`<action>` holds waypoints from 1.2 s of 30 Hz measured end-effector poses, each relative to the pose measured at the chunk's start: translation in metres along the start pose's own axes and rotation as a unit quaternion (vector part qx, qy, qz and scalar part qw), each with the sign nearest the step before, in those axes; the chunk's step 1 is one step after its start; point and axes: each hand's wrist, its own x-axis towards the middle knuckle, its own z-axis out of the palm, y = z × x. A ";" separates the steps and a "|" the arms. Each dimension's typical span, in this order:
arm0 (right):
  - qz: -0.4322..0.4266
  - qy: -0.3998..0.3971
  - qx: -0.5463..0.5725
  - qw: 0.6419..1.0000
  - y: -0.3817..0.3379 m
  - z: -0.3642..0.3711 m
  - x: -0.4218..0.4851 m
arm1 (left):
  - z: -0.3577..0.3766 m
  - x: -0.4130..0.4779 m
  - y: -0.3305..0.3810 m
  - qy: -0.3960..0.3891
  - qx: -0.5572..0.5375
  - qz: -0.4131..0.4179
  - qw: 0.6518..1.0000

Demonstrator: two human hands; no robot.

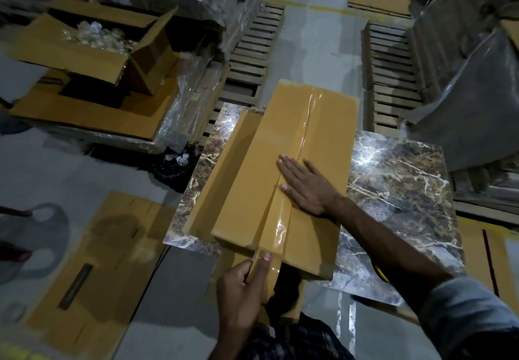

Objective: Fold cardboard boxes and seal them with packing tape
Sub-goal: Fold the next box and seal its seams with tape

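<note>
Tape (305, 124) is pressed flat on the box (247, 180) seam by the right hand (306, 187), fingers straight. The box lies on the table (393, 185). The end, pinched by the left hand (247, 284), should be pulled tight and rubbed down.

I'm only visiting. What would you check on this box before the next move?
1. Box lies on the table: ok.
2. Right hand presses flat on the seam and holds the flaps down: ok.
3. Tape runs along the seam to the far end: ok.
4. Left hand pinches the tape's near end at the box edge: ok.
5. Tape lies smooth, with no wrinkles: cannot tell, because of glare.
6. Tape roll or cutter at hand: cannot tell, none in view.
</note>
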 end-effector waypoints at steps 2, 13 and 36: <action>-0.005 0.000 0.008 1.000 -0.022 0.007 -0.018 | -0.001 0.001 -0.003 -0.016 -0.018 -0.008 1.000; -0.023 0.018 0.001 1.000 -0.082 0.030 -0.065 | -0.009 0.008 0.005 -0.067 -0.001 -0.093 0.993; 0.023 0.008 0.008 1.000 -0.023 0.006 -0.033 | 0.053 0.060 0.008 -0.032 0.098 0.011 0.995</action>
